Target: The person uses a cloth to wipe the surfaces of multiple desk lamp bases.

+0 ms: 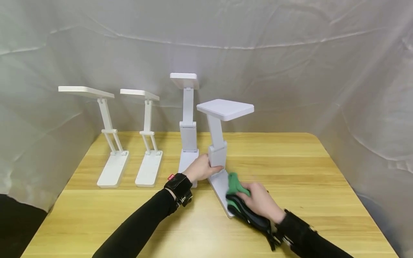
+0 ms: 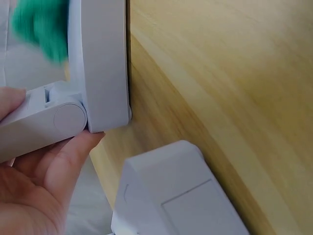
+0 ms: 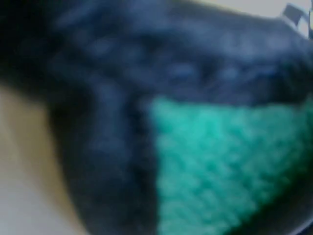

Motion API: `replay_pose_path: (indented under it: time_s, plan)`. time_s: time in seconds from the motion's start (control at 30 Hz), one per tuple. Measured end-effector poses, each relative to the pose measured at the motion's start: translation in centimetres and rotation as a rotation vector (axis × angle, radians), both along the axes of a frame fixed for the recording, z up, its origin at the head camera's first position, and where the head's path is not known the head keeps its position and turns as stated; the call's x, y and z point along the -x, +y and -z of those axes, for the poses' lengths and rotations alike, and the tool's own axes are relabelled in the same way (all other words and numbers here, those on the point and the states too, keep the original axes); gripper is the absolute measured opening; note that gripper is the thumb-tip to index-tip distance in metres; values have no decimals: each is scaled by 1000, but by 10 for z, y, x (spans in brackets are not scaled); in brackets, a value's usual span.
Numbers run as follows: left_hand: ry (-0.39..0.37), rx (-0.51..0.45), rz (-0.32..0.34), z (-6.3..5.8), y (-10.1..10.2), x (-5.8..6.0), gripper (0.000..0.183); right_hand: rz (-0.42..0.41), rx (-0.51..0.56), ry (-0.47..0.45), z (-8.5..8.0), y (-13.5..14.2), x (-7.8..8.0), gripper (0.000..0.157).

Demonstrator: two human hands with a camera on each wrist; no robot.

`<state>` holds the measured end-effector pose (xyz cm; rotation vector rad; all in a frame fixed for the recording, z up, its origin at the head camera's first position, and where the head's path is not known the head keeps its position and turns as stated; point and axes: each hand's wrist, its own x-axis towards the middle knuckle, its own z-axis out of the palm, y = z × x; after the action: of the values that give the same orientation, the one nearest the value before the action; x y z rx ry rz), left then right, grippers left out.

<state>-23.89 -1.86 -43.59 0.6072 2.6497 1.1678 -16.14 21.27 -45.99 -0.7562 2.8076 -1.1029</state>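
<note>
A white folding desk lamp (image 1: pixel 218 156) stands unfolded, turned at an angle on the table. My left hand (image 1: pixel 200 168) grips its lower arm just above the base hinge; in the left wrist view the thumb and fingers lie around that arm (image 2: pixel 29 132). My right hand (image 1: pixel 258 200) holds a bunched green cloth (image 1: pixel 235 184) with black parts hanging toward the wrist. The cloth touches the right side of the lamp's base (image 1: pixel 220 184). Close up in the right wrist view, the fuzzy green cloth (image 3: pixel 220 161) and its black edging are blurred and hide the right hand.
Left of the held lamp, another white lamp (image 1: pixel 188 138) stands close by, partly behind my left hand. Two more white lamps (image 1: pixel 147 143) stand farther left on the wooden table (image 1: pixel 300 172). Grey sheeting (image 1: pixel 274 71) hangs behind and at both sides.
</note>
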Motion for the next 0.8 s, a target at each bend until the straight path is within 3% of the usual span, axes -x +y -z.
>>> replay_pose_path:
  time_s: [0.1, 0.17, 0.23, 0.4, 0.5, 0.6, 0.73, 0.8]
  plan:
    - [1, 14, 11, -1, 1, 0, 45, -3, 10, -49, 0, 16, -24, 20]
    - [2, 21, 14, -2, 2, 0, 45, -4, 17, -74, -1, 20, -27, 18]
    - [3, 16, 19, -3, 3, 0, 44, -1, 16, -92, -2, 18, -18, 14]
    - [5, 0, 25, -4, 5, 0, 42, 17, 9, -65, -2, -4, 27, 9]
    - [12, -13, 13, -3, 5, 0, 43, 10, 17, -25, 0, -9, 37, 11]
    - [6, -12, -17, -2, 3, -1, 44, -11, 26, -12, 2, -1, 21, 9]
    - [8, 2, -25, -2, 2, -2, 45, -11, 26, -67, 2, 19, -12, 13]
    - [14, 7, -21, -1, 2, -3, 45, -4, 24, -89, 1, 23, -19, 14]
